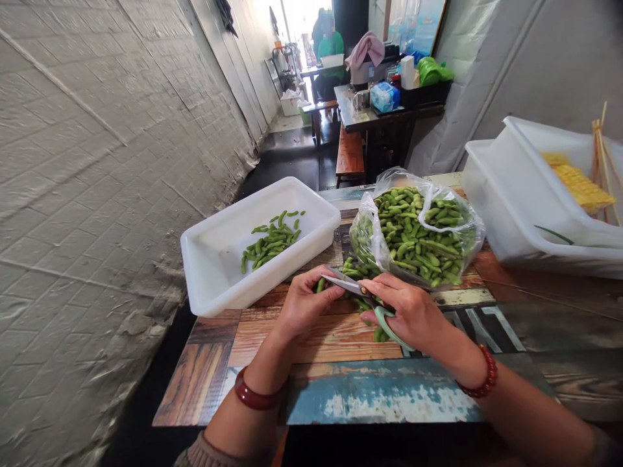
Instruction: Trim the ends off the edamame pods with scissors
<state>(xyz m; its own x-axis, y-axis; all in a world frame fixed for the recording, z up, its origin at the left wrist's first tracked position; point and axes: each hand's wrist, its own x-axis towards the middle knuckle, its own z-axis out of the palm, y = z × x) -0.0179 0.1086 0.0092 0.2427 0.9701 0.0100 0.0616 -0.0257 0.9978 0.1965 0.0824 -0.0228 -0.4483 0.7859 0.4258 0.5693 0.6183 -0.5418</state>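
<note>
My right hand (406, 311) is closed round the pale green handles of a pair of scissors (348, 283), whose blades point left and stand apart. The blade tips reach my left hand (309, 301), which pinches a green edamame pod (320, 284) between thumb and fingers. Beneath and behind the scissors, loose pods (381, 334) lie on the table. Just beyond my hands an open clear plastic bag (366, 224) bulges with edamame pods (413, 240). At the left stands a white plastic tub (219, 295) with a small heap of pods (272, 245) inside.
White bins (501, 201) at the right hold a yellow packet (579, 185) and wooden sticks (598, 155). The patchwork wood table (311, 350) runs beside a white brick-patterned wall (87, 194). Farther back are another table (355, 113), a bench (350, 155) and a person in green (331, 47).
</note>
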